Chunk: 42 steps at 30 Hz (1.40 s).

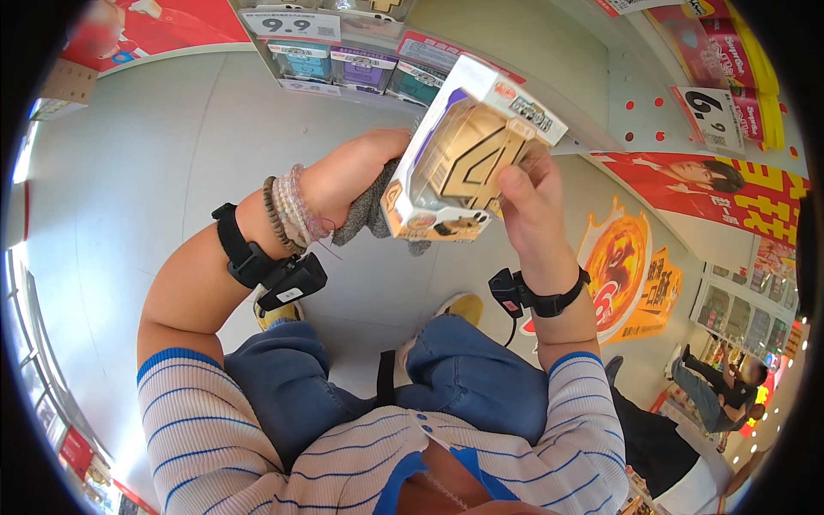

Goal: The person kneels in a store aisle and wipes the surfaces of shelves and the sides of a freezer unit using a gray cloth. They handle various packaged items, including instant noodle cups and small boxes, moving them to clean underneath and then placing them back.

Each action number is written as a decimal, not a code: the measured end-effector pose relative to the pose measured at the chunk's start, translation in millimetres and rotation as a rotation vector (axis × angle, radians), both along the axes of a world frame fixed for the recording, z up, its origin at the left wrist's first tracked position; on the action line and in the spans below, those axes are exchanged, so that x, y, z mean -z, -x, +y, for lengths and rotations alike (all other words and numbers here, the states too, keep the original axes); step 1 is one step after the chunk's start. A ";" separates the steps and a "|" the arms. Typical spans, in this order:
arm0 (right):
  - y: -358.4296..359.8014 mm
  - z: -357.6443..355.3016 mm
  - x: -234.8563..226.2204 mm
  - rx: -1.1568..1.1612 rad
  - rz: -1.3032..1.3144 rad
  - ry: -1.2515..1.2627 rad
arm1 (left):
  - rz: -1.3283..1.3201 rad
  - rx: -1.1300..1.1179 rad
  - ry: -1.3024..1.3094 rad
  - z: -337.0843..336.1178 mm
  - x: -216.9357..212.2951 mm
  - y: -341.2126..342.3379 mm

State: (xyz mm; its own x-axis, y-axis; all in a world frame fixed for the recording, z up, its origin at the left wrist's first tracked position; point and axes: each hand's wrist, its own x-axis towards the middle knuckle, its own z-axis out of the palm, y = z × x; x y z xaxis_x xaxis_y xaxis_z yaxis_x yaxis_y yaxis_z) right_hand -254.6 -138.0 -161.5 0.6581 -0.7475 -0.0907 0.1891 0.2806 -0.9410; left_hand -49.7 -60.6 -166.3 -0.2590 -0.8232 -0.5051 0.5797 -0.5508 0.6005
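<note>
In front of me is a white windowed toy box (436,202), tilted, with a gold block-shaped toy showing through its clear front. My right hand (534,206) is closed around the box's right edge, thumb on the front. A crumpled grey cloth (371,206) is in my left hand (360,165), which is curled at the box's left side. The box hides most of that hand's fingers. Whether they also grip the box cannot be made out.
A shelf beyond the box carries small boxed toys (364,70) and a price tag (292,26). Snack packets (745,64) hang at the upper right. My knees (481,386) are bent over a grey floor (197,112). Other people (717,386) are off to the right.
</note>
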 end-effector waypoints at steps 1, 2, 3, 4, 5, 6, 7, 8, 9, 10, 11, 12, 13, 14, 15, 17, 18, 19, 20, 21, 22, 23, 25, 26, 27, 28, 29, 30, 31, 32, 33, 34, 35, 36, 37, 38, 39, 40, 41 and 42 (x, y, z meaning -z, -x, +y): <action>0.8 -3.5 3.3 0.075 -0.001 -0.043 | 0.049 0.061 -0.105 -0.9 10.1 -3.0; 1.1 -6.0 3.1 0.105 0.018 -0.053 | 0.085 0.032 -0.176 0.0 18.3 -2.3; 1.1 -8.1 1.6 0.134 0.036 -0.062 | 0.128 0.018 -0.214 0.1 24.8 -3.5; 1.5 -10.1 1.5 0.166 0.051 -0.073 | 0.167 0.006 -0.253 -0.6 29.8 -6.1; 5.9 -12.8 11.6 0.187 0.073 -0.067 | 0.126 0.004 -0.219 -2.3 36.0 -10.5; 8.9 -12.5 14.9 0.163 0.084 -0.056 | 0.084 0.001 -0.183 -4.4 42.3 -16.3; 8.7 -12.5 18.4 0.138 0.086 -0.046 | 0.035 -0.004 -0.150 -5.0 44.4 -22.6; 6.9 -11.9 20.3 0.110 0.088 -0.037 | -0.023 0.003 -0.088 -3.2 44.8 -27.9; 5.9 -5.8 19.5 0.079 0.081 0.075 | -0.082 0.009 -0.026 -1.4 43.6 -33.2; 4.4 0.9 20.2 -0.025 0.199 0.122 | -0.155 0.008 0.039 -1.0 40.0 -41.7; 7.8 8.0 18.7 -0.124 0.328 0.177 | -0.187 0.000 0.078 -0.6 35.6 -44.4; 8.4 11.7 19.7 -0.224 0.458 0.234 | -0.290 0.021 0.037 -0.3 32.4 -52.8; 8.1 16.6 28.3 -0.280 0.513 0.218 | -0.387 0.047 -0.008 3.3 30.8 -60.8; 5.8 27.7 45.3 -0.336 0.575 0.192 | -0.476 0.079 -0.061 9.8 32.1 -68.3; 3.5 37.5 64.1 -0.392 0.637 0.165 | -0.515 0.052 -0.037 15.3 36.6 -75.4; -2.4 56.2 116.7 -0.384 0.640 0.256 | -0.548 0.003 -0.132 32.0 43.5 -86.7; -2.4 63.4 138.3 -0.379 0.646 0.298 | -0.565 -0.008 -0.176 38.9 45.7 -88.6; -2.9 65.1 152.6 -0.381 0.692 0.389 | -0.583 -0.026 -0.190 44.3 51.8 -88.3; -4.4 63.7 163.9 -0.379 0.737 0.487 | -0.602 -0.046 -0.196 48.7 59.4 -87.4; -4.4 66.6 173.8 -0.377 0.781 0.587 | -0.621 -0.065 -0.202 53.4 65.7 -86.3; -3.3 69.4 185.9 -0.362 0.790 0.565 | -0.630 -0.056 -0.199 55.1 70.4 -86.3; -2.9 67.4 196.4 -0.347 0.797 0.556 | -0.642 -0.054 -0.187 53.5 72.0 -86.5; 0.0 62.8 216.4 -0.324 0.795 0.571 | -0.640 -0.053 -0.174 49.3 79.2 -89.4; 2.6 65.0 220.0 -0.316 0.787 0.600 | -0.632 -0.067 -0.162 46.2 81.1 -90.7; 6.3 65.6 223.1 -0.306 0.780 0.630 | -0.624 -0.079 -0.148 43.6 81.4 -90.7; 5.2 66.0 219.7 -0.312 0.809 0.628 | -0.614 -0.090 -0.139 42.4 81.9 -90.1; 1.5 69.0 213.3 -0.321 0.834 0.621 | -0.611 -0.102 -0.135 43.1 79.9 -89.9; -0.1 70.0 205.5 -0.328 0.860 0.614 | -0.608 -0.072 -0.122 43.2 81.2 -92.7; -0.6 69.8 192.7 -0.284 0.847 0.712 | -0.604 -0.042 -0.108 45.2 85.4 -98.4; -2.0 71.0 175.6 -0.241 0.832 0.803 | -0.600 -0.009 -0.099 47.3 88.1 -103.1; -3.9 70.7 158.5 -0.199 0.816 0.892 | -0.584 -0.019 -0.099 48.4 89.1 -105.8; -1.7 66.3 141.3 -0.176 0.745 0.932 | -0.579 -0.054 -0.101 46.9 86.4 -103.5; 1.7 60.1 123.3 -0.160 0.667 0.966 | -0.575 -0.093 -0.111 46.6 81.2 -99.8; 2.7 51.8 104.1 -0.146 0.589 0.998 | -0.569 -0.131 -0.121 44.5 78.5 -99.0; -3.6 35.8 80.8 -0.063 0.504 1.189 | -0.585 -0.121 -0.114 43.8 76.9 -100.4; -15.3 16.9 56.0 0.025 0.422 1.374 | -0.585 -0.123 -0.087 42.3 78.0 -99.4; -31.8 1.4 30.5 0.171 0.389 1.429 | -0.590 -0.125 -0.059 40.3 80.5 -98.7; -51.1 -13.1 11.8 0.321 0.338 1.469 | -0.610 -0.132 -0.041 40.8 80.8 -101.1; -67.5 -26.6 1.4 0.412 0.328 1.361 | -0.612 -0.126 -0.025 40.6 82.8 -102.1; -80.7 -37.7 -7.5 0.497 0.323 1.258 | -0.608 -0.119 -0.004 39.6 84.6 -100.6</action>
State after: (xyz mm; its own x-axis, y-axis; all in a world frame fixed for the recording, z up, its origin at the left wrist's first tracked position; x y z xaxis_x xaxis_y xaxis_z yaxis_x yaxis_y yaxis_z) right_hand -173.9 -175.7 -154.0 0.3807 -0.5865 0.7149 -0.2533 -0.8097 -0.5294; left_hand 50.9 -21.0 -251.0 0.1698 -0.8268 -0.5363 0.1925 -0.5059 0.8408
